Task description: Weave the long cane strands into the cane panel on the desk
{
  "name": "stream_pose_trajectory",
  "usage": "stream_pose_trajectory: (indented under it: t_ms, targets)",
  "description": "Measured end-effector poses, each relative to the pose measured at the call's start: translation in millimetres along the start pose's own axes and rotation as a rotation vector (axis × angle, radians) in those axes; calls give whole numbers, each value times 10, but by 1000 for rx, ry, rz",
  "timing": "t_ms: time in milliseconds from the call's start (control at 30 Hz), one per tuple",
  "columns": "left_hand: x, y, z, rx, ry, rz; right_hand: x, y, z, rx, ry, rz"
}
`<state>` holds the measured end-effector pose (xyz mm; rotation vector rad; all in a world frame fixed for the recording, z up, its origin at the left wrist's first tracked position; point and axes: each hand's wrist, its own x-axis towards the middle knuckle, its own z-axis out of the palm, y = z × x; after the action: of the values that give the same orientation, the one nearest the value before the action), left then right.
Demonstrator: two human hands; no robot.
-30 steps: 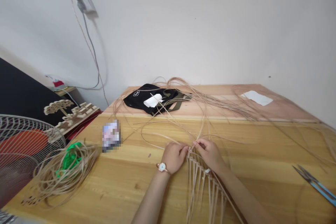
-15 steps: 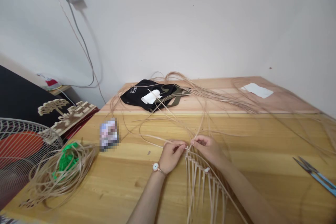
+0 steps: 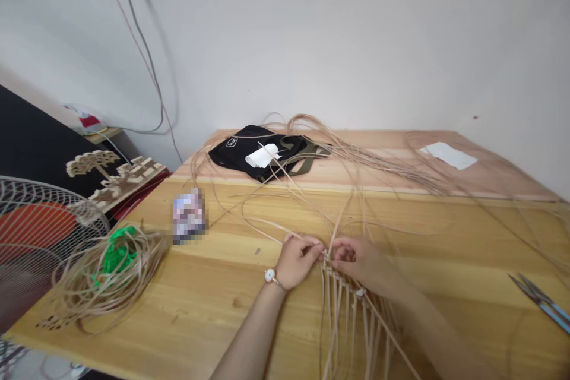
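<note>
My right forearm [image 3: 430, 320] hides part of the woven strip [image 3: 341, 281], whose hanging ends [image 3: 367, 320] run out past the lower edge; the scissors [image 3: 541, 303] are cut off at the right, the fan [image 3: 44, 237] at the left, and one small upright patch [image 3: 189, 217] is too blocky to read. I count one coil of strands [image 3: 142, 267], one black bag [image 3: 234, 148] and two white papers, one on the bag [image 3: 262, 157], one farther right [image 3: 449, 155] (the loose strands [image 3: 365, 156] are too tangled to number). The strip lies on the bench [image 3: 214, 314] before me. My left hand [image 3: 300, 261] pinches its top end between thumb and finger; my right hand [image 3: 361, 262] is curled narrow just beside it, and whether it grips a strand I cannot tell.
</note>
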<state>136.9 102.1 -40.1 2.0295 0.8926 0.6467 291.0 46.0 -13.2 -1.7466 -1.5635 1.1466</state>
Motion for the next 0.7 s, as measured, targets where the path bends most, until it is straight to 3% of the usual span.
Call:
stream_pose_trajectory:
  t_ms: [267, 533, 700]
  targets:
    - [-20, 1, -2, 49, -5, 13, -45, 13, -48, -138, -66, -43]
    - [-51, -88, 18, 83, -19, 37, -83, 117, -68, -44, -84, -1]
    - [-130, 1, -15, 63, -40, 100, -187, 62, -50, 9, -98, 16]
